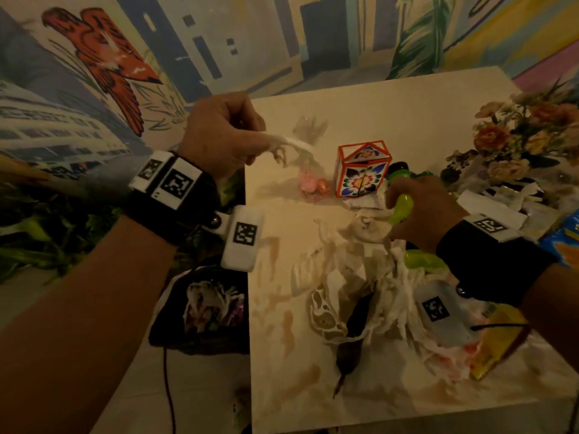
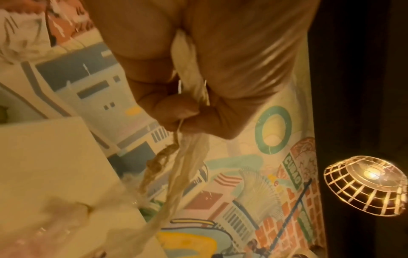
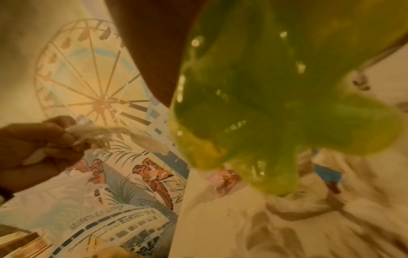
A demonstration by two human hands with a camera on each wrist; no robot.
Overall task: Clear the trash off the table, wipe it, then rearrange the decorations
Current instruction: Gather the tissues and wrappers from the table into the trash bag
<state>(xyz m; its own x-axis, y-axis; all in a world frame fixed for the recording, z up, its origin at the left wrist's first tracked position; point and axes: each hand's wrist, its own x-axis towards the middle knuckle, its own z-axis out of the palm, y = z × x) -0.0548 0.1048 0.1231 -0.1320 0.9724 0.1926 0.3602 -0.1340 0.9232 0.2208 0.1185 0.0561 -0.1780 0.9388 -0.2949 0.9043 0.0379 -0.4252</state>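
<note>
My left hand (image 1: 225, 136) is raised over the table's left edge and pinches a soiled, twisted strip of white tissue (image 1: 291, 144); in the left wrist view the tissue (image 2: 176, 167) hangs from my curled fingers (image 2: 176, 113). My right hand (image 1: 419, 211) grips a lime-green plastic bottle (image 1: 401, 208), which fills the right wrist view (image 3: 276, 87). Crumpled stained tissues (image 1: 360, 277) and a dark banana peel (image 1: 351, 339) lie on the smeared white table (image 1: 282, 355). A painted floral box (image 1: 360, 170) stands mid-table. A pink candy wrapper (image 1: 313, 186) lies beside it.
A black trash bag (image 1: 203, 308) with rubbish in it sits on the floor at the table's left edge. Artificial flowers (image 1: 526, 133) stand at the back right, with paper scraps (image 1: 501, 202) below them. A yellow packet (image 1: 495, 346) and a blue packet (image 1: 564, 236) lie at right.
</note>
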